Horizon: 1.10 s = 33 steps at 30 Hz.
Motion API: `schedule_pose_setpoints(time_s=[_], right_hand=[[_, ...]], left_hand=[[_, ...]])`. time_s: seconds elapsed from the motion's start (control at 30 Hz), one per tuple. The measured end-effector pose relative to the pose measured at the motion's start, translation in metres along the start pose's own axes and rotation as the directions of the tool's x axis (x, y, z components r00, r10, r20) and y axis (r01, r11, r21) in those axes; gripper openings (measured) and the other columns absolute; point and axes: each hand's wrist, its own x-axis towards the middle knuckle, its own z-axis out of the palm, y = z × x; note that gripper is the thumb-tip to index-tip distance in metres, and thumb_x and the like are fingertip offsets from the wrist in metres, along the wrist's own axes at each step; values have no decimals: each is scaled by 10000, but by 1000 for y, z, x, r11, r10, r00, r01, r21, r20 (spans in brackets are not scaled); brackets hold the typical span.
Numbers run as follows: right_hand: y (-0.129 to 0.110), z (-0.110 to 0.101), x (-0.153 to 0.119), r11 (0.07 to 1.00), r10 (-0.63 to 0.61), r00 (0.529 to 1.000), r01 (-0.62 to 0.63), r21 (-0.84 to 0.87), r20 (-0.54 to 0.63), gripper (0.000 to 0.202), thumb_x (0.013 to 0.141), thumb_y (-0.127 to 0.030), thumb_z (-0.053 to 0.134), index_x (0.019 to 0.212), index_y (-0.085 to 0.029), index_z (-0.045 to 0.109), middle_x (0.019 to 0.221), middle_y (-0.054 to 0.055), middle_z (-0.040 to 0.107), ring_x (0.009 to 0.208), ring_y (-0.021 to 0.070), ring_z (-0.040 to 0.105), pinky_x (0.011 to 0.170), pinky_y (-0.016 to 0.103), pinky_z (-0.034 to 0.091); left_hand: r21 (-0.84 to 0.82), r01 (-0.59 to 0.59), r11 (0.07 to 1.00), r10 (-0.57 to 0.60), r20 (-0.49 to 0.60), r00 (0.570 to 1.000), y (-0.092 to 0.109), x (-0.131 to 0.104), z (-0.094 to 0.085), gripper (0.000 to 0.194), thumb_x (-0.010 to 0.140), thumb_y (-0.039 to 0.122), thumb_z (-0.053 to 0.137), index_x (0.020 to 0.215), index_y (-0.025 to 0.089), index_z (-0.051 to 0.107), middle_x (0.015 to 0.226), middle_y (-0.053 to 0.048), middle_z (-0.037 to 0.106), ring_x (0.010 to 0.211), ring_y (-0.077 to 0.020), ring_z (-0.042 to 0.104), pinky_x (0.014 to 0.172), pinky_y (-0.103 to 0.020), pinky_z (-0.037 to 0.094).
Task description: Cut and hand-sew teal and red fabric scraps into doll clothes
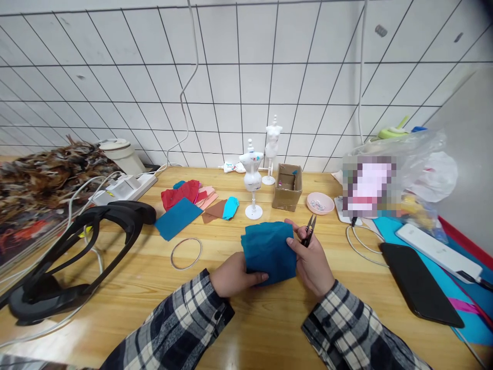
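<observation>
A piece of teal fabric (269, 252) with a wavy upper edge is held above the table between both hands. My left hand (241, 275) pinches its lower left side, thumb on top and the other fingers hidden behind. At the right edge, my right hand (314, 262) presses its thumb on the cloth. The same hand also keeps a small pair of thread snips (309, 232) in its fingers, blades pointing up and slightly apart. Just beyond the fabric stands a small white mannequin (253, 177) on a round base.
A second mannequin (272, 149), a cardboard box (287, 198) and a pink bowl (320, 203) of beads stand behind. Fabric scraps (179, 218) and a metal ring (186, 254) lie left, near a black headset frame (88, 257). A black phone (419, 282) and power bank (439, 252) lie right.
</observation>
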Motion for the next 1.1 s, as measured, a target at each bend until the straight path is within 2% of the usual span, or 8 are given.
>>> schedule_pose_setpoints(time_s=[0.2, 0.27, 0.3, 0.37, 0.47, 0.6, 0.83, 1.1], right_hand=[[1, -10, 11, 991, -36, 999, 32, -128, -35, 406, 592, -172, 762, 776, -237, 406, 965, -25, 610, 680, 109, 491, 654, 264, 441], [1, -10, 11, 989, -2, 1000, -1, -151, -19, 402, 595, -178, 769, 774, -235, 414, 835, -43, 583, 593, 91, 427, 595, 248, 421], [0, -8, 10, 991, 21, 1000, -21, -130, -8, 410, 596, -184, 772, 766, -235, 403, 778, -52, 560, 567, 86, 401, 572, 242, 408], [-2, -5, 7, 996, 54, 998, -52, -68, 22, 431, 593, -194, 775, 759, -236, 379, 715, -66, 518, 546, 82, 369, 547, 232, 383], [-3, 0, 2, 997, 58, 995, -53, -57, 82, 434, 597, -182, 767, 782, -234, 377, 804, -55, 553, 552, 72, 342, 540, 217, 351], [-1, 1, -3, 991, 66, 986, -47, -122, 151, 412, 638, -193, 738, 804, -232, 363, 965, -26, 585, 540, 62, 299, 523, 218, 317], [4, 1, -2, 971, -2, 990, 35, -235, 139, 407, 698, -328, 743, 800, -240, 358, 700, -66, 456, 618, 115, 441, 584, 246, 389], [13, -6, 3, 925, -40, 997, 63, -374, 70, 415, 700, -333, 734, 808, -250, 342, 852, -13, 596, 753, 166, 572, 695, 312, 478]], left_hand=[[-139, 445, 885, -401, 259, 878, 7, -3, -15, 552, 734, 668, 591, 887, 139, 614, 660, -61, 691, 541, -186, 641, 546, -311, 512], [-106, 385, 917, -381, 56, 923, 9, -5, -30, 560, 730, 666, 605, 957, 154, 603, 650, -28, 664, 535, -165, 624, 557, -297, 508], [-84, 297, 951, -308, -178, 935, 9, -6, -38, 563, 727, 656, 620, 1003, 166, 592, 684, -20, 660, 564, -163, 626, 578, -299, 513], [-106, 122, 987, -159, -514, 843, 7, -9, -52, 644, 726, 616, 659, 1202, 206, 516, 921, -58, 682, 790, -198, 665, 712, -339, 537], [-397, 27, 917, -112, -191, 975, 2, -11, -58, 685, 764, 652, 600, 1282, 215, 502, 1224, -137, 614, 1080, -264, 622, 927, -441, 488], [-504, -85, 860, 88, -17, 996, 2, -7, -39, 641, 726, 501, 737, 1247, 167, 570, 1262, -160, 621, 1179, -300, 570, 1042, -465, 400], [-248, 53, 967, -109, -221, 969, 9, -2, -29, 433, 698, 384, 776, 1039, 130, 694, 1063, -100, 735, 1028, -295, 657, 967, -458, 474], [-205, 44, 978, -86, -202, 976, -1, 0, -24, 435, 784, 445, 681, 1081, 128, 653, 985, -94, 727, 920, -256, 666, 834, -406, 522]])
